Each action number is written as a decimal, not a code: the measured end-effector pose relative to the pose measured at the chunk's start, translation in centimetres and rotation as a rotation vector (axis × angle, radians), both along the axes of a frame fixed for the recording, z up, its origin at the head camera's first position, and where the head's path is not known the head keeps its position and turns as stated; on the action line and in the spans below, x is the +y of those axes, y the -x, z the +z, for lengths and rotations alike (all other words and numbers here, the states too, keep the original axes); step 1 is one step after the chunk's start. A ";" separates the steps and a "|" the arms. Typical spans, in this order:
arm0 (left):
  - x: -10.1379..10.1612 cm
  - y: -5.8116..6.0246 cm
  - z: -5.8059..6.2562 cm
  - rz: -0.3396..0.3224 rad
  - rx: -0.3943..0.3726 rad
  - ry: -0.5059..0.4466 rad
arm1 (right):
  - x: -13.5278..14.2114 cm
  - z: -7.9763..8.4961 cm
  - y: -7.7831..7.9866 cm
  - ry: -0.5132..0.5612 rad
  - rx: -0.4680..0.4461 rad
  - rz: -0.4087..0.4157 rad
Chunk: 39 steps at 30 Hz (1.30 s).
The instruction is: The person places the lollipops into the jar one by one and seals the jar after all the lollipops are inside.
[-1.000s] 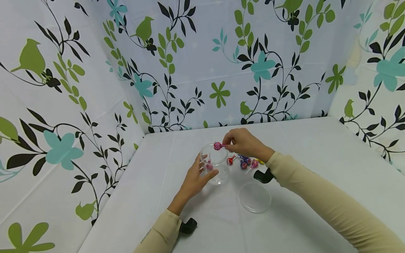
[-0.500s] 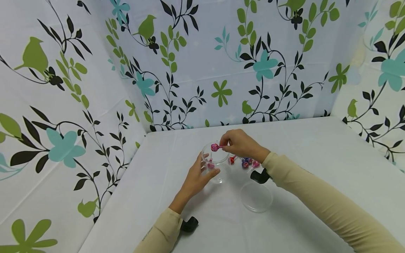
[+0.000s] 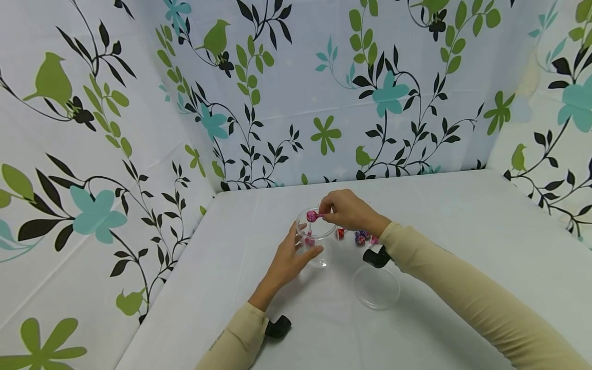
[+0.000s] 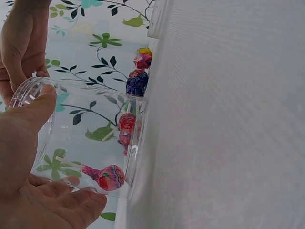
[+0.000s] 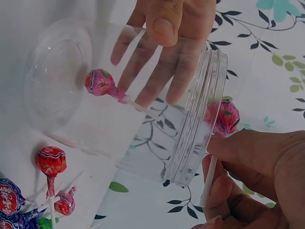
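Observation:
My left hand (image 3: 283, 266) holds a clear plastic jar (image 5: 138, 160) upright on the table, thumb on the near side and fingers around the far side. Inside the jar, one pink lollipop (image 5: 101, 82) stands head down at the bottom with its white stick up. Above the jar's open mouth, my right hand (image 3: 350, 209) pinches another pink lollipop (image 3: 312, 216) near the top of its stick. In the right wrist view, its wrapped head (image 5: 228, 117) is at the jar's rim; whether it touches the rim I cannot tell.
Several wrapped lollipops (image 5: 51, 161), red, pink and dark blue, lie on the white table (image 3: 430, 205) right of the jar, partly behind the right hand. A clear round lid (image 3: 378, 309) lies nearer me. Patterned cloth (image 3: 277, 103) hangs at the back and sides.
My right hand has moved a little left, bringing the pinched lollipop from the right part of the jar's mouth farther over it. The left hand keeps holding the jar in place.

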<state>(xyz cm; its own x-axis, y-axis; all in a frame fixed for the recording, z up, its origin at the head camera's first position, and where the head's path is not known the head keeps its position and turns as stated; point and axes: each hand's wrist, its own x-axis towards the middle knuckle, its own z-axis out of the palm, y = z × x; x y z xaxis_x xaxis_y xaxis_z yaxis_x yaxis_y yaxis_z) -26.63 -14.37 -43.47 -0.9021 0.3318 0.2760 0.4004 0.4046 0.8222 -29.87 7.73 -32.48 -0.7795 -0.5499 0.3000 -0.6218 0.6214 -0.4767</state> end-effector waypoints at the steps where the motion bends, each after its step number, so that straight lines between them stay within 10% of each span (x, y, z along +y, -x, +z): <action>1: 0.0 0.0 0.0 -0.003 0.002 -0.001 | 0.0 -0.1 0.1 -0.002 -0.001 0.001; 39: 0.2 0.0 -0.1 0.034 0.006 0.007 | 4.3 -1.0 0.1 0.103 0.015 -0.108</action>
<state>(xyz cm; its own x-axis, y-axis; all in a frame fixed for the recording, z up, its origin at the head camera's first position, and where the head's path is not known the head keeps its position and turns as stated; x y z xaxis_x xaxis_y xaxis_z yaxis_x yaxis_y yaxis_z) -26.63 -14.16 -43.58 -0.9112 0.3033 0.2789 0.3911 0.4240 0.8169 -29.92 12.05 -33.45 -0.8276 -0.4284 0.3627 -0.5613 0.6334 -0.5326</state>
